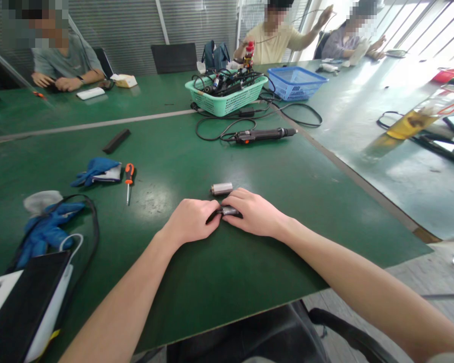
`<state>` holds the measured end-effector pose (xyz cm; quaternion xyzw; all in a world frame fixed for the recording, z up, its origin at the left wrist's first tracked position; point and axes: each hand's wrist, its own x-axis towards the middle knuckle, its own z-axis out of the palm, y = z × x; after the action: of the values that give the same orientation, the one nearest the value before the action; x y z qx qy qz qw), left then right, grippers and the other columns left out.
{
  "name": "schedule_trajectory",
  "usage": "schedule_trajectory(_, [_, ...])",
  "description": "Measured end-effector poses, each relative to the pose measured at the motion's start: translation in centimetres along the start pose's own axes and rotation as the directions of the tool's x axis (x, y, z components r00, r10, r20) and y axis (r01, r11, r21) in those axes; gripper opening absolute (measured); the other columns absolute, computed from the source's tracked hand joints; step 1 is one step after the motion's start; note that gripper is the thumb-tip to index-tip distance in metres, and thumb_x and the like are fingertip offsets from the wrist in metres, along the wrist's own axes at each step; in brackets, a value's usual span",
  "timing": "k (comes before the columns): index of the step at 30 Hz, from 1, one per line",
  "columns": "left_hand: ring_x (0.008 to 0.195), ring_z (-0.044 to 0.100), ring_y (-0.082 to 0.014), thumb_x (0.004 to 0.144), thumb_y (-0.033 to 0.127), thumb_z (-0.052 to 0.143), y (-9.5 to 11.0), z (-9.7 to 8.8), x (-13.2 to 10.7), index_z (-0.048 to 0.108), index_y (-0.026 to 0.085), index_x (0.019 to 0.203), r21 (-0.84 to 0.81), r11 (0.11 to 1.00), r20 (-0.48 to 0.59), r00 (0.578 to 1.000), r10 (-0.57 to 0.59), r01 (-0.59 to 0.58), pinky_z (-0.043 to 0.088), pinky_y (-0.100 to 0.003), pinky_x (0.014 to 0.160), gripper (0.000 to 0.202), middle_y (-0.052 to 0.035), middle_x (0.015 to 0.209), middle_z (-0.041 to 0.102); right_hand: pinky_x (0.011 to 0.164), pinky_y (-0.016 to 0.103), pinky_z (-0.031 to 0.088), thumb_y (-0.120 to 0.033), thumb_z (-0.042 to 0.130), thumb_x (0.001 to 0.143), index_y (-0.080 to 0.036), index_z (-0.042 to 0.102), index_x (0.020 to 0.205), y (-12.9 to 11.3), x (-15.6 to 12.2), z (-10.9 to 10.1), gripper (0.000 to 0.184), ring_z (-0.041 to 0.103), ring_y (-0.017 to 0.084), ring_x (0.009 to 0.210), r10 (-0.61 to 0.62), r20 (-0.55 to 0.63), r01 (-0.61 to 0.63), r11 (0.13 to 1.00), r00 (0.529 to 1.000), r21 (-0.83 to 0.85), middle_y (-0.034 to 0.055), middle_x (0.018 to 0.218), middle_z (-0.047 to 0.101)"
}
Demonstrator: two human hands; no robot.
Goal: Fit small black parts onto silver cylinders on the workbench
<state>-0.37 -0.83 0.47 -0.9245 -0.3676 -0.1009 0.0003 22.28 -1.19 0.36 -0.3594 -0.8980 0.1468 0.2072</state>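
You are holding your left hand [191, 221] and your right hand [254, 213] closed together, gripping a small glossy dark grey piece [227, 210] between your curled fingers, out toward the middle of the dark green bench [227, 302]. Your fingers are hiding most of the piece, and only a thin black end is poking out toward your left. A short silver metal cylinder [221, 188] is lying just beyond your right hand, almost touching it, so you are getting little room on that far side.

Below your wrists, bare green surface is stretching to the bench's near edge, well clear of your hands. To your right, the surface is staying open as far as the bench's side edge. To your left, an orange-handled screwdriver [128, 177] is lying well apart, just beside a crumpled blue glove [96, 171]. Nearer the left edge, more blue gloves [45, 229] are tangling with a black cable, next to a black-and-white case [22, 307] that is sitting at the near corner. Farther ahead, a black corded electric screwdriver [265, 134] is lying below a mint green plastic basket [226, 96] packed with tools and cords.
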Motion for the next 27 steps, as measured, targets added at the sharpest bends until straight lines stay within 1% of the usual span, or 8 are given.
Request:
schedule_trajectory(5, [0.07,0.066,-0.0186,0.095,0.03,0.048,-0.02,0.06,0.02,0.061,0.02,0.087,0.021,1.0,-0.002,1.0,-0.001,0.001,0.041,-0.029,0.06,0.018,-0.0031,0.081,0.071,0.087,0.039,0.051,-0.029,0.062,0.094,-0.018,0.064,0.107,-0.15,0.04,-0.06,0.017,0.059,0.025,0.103,0.004,-0.004,-0.004,1.0,1.0,-0.003,0.01,0.105,0.067])
schedule_trajectory(11, [0.069,0.066,-0.0185,0.095,0.03,0.048,0.07,-0.1,0.03,0.06,0.02,0.086,0.01,1.0,-0.002,1.0,-0.002,0.002,0.04,-0.029,0.059,0.018,-0.0031,0.079,0.071,0.087,0.04,0.051,-0.029,0.063,0.093,-0.018,0.064,0.107,-0.11,0.04,-0.11,0.018,0.059,0.026,0.102,0.008,-0.008,-0.008,1.0,1.0,0.001,0.0103,0.104,0.067])
schedule_trajectory(20, [0.068,0.066,-0.0193,0.094,0.03,0.049,0.07,-0.01,0.01,0.061,0.02,0.09,-0.002,1.0,-0.007,1.0,-0.027,0.027,0.041,-0.029,0.058,0.016,-0.0036,0.078,0.07,0.089,0.039,0.051,-0.028,0.063,0.093,-0.019,0.065,0.108,-0.14,0.02,-0.2,0.018,0.06,0.025,0.104,0.018,0.001,-0.018,1.0,1.0,0.009,0.0097,0.106,0.067])
schedule_trajectory(27, [0.066,0.065,-0.0193,0.092,0.029,0.05,0.1,-0.02,0.02,0.059,0.02,0.088,0.012,0.999,-0.003,0.999,-0.033,0.033,0.04,-0.029,0.058,0.014,-0.0033,0.076,0.069,0.087,0.04,0.051,-0.027,0.064,0.092,-0.018,0.065,0.108,-0.17,0.04,-0.33,0.018,0.06,0.026,0.102,0.022,-0.003,-0.022,1.0,1.0,0.02,0.0106,0.105,0.067])
